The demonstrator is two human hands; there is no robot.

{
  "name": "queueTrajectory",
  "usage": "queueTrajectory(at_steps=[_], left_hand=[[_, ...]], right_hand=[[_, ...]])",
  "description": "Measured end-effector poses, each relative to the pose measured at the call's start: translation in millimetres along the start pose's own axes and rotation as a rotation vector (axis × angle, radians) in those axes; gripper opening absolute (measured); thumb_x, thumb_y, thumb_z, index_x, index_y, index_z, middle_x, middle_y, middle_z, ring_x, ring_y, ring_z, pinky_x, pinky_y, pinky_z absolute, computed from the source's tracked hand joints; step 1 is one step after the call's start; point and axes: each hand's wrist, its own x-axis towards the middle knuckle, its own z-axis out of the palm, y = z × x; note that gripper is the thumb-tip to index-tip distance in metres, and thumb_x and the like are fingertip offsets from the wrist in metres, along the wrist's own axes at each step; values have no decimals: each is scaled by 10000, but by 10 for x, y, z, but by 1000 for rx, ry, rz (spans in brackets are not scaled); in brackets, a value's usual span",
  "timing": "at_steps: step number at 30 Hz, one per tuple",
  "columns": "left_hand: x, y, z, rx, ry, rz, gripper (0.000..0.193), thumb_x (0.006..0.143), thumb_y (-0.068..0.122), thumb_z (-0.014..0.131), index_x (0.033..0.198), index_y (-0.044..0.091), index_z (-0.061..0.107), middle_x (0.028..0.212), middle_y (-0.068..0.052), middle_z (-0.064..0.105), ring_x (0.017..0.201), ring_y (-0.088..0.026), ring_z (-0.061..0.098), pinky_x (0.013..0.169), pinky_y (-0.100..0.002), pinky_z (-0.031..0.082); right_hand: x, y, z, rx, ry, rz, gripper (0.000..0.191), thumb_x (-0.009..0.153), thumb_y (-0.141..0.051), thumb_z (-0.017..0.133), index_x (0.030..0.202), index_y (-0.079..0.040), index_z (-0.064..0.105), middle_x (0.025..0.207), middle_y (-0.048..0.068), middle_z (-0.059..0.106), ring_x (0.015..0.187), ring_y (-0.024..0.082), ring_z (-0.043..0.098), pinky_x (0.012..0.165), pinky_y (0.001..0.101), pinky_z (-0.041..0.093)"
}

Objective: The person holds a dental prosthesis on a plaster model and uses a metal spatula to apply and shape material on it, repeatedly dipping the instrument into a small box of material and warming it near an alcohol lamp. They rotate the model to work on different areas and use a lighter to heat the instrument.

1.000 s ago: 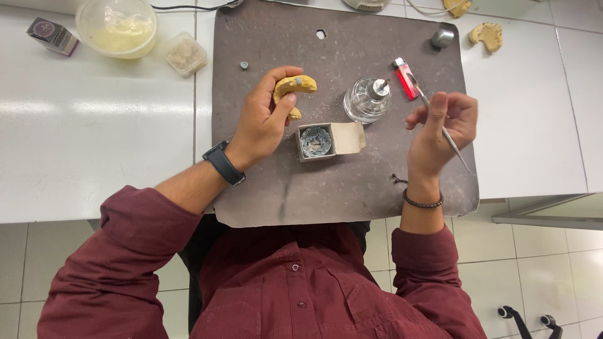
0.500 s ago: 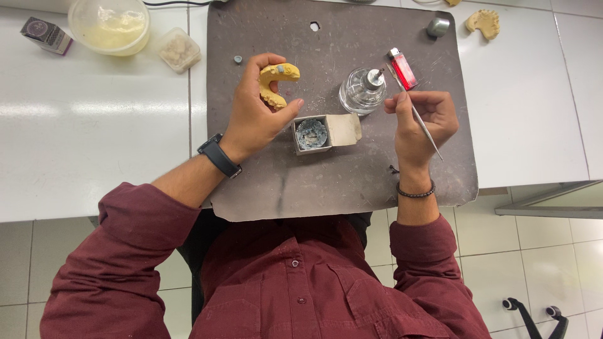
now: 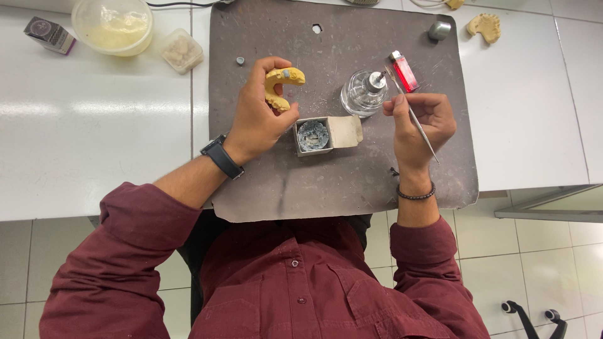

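Head view: left hand (image 3: 260,116) fingers pinch a yellow horseshoe-shaped dental cast (image 3: 281,88) with a grey patch, right hand (image 3: 419,122) fingers pinch a thin metal tool (image 3: 414,118).

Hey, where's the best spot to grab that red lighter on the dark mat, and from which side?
Grip the red lighter across its long sides, coming from above. It lies flat on the dark mat, so only its edges offer purchase. Approach from its right side, since the glass burner and thin metal tool crowd its left.
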Motion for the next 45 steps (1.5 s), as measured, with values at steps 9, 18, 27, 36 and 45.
queueTrajectory(at_steps=[9, 18, 27, 36, 45], left_hand=[[0, 4, 2, 3, -8, 6, 582, 878, 13, 785, 1360, 72, 466, 1125, -38, 561, 937, -103, 551, 790, -232, 540], [-11, -16, 2, -37, 5, 11, 626, 868, 21, 823, 1372, 75, 454, 1207, -51, 562, 960, -95, 521, 824, -216, 525], [6, -63, -4, 21, 58, 11, 645, 852, 66, 873, 1339, 80, 450, 1199, -57, 575, 948, -101, 558, 806, -232, 541], [8, -59, 5, 38, 75, 58, 637, 863, 61, 875, 1342, 75, 455, 1175, -73, 606, 978, -126, 637, 841, -264, 560], [1, -49, 7, 39, 72, 25, 610, 864, 78, 877, 1320, 81, 471, 1077, -48, 591, 860, -111, 583, 745, -255, 528]], right_hand=[[-13, -12, 5, -14, 2, 4, 125, 1055, 45, 691, 1020, 38, 570, 913, 162, 715, 855, 227, 783, 769, 321, 693], [-17, 29, -7, -25, -3, -8, 118, 1059, 47, 690, 1032, 36, 576, 909, 159, 722, 857, 222, 785, 772, 318, 694], [-49, -429, 73, -120, -495, -75, 114, 906, 13, 806, 890, -3, 695, 938, 107, 760, 1008, 267, 769, 946, 346, 601], [19, -620, 314, -256, -622, -58, 134, 826, -5, 817, 793, 5, 687, 810, 85, 759, 914, 199, 795, 893, 326, 604], [13, -565, 331, -230, -635, 19, 162, 840, -2, 812, 787, 22, 661, 793, 101, 751, 879, 176, 792, 690, 244, 597]])
